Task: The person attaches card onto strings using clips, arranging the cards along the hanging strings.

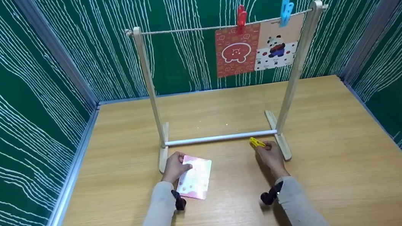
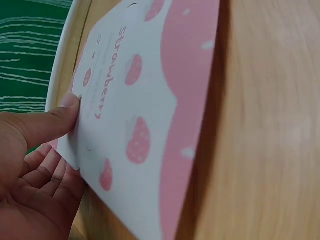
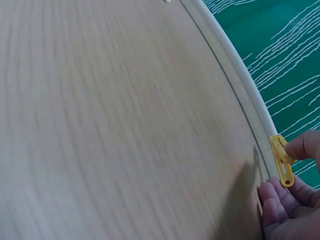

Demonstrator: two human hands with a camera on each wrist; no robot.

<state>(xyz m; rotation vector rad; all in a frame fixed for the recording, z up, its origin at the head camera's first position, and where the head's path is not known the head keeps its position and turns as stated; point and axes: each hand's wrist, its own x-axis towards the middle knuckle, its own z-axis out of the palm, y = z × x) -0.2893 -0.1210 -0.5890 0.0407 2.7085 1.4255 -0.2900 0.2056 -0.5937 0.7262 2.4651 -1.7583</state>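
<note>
A pink and white card with strawberries printed on it point(image 1: 195, 179) is pinched between the thumb and fingers of my left hand point(image 1: 174, 167). In the left wrist view the card point(image 2: 135, 115) stands tilted, held by one edge, and the word "Strawberry" is legible. My right hand point(image 1: 270, 156) pinches a yellow clothespin point(image 1: 257, 142), just in front of the rack's lower bar. Seen from the right wrist, the clothespin point(image 3: 283, 161) lies between thumb and fingers; whether its jaws are squeezed apart is too small to tell.
A wooden rack point(image 1: 148, 81) stands on the table point(image 1: 117, 184), with a rope point(image 1: 179, 30) strung across its top. From the rope's right part hang a red card point(image 1: 223, 64) under a red clothespin point(image 1: 241, 16) and a panda card point(image 1: 274, 56) under a blue clothespin point(image 1: 285, 11).
</note>
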